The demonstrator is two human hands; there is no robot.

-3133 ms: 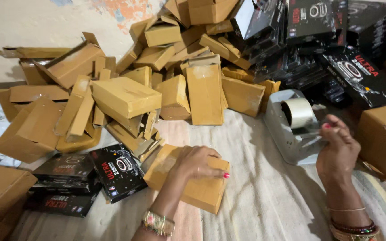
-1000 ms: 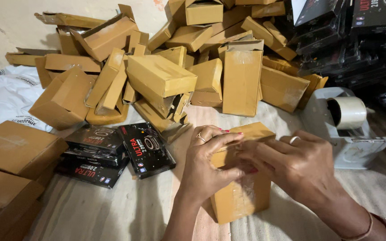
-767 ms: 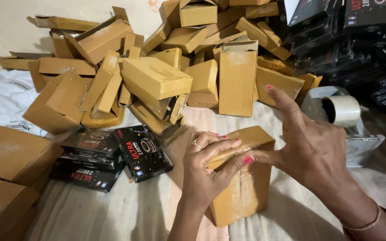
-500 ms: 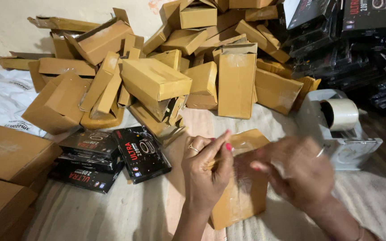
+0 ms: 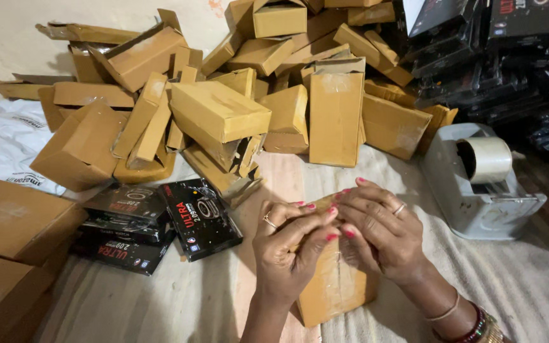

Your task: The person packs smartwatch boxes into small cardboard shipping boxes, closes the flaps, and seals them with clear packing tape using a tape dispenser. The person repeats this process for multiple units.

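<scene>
Heap of brown cardboard boxes [image 5: 223, 114], many with flaps open, at the far side of the cloth; grey tape dispenser [image 5: 478, 184] to the right; black product boxes [image 5: 154, 222] stacked to the left, not yet packed. Small cardboard box [image 5: 335, 286] lies on the cloth directly under both hands, apparently closed and being sealed: left hand [image 5: 287, 248] and right hand [image 5: 379, 232] curl over its top end, fingertips pressed together there.

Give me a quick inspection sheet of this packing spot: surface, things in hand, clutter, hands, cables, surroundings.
Surface: striped cloth, wrinkled.
Job's things: brown cardboard box, lying under both hands, closed.
Clutter: heap of brown boxes behind; black product boxes stacked on the left; tape dispenser on the right.
Hands: left hand and right hand press together on the box top; fingers meet there.
Cables: nothing seen.
Surroundings: more black boxes piled at upper right; white plastic bags far left.
</scene>
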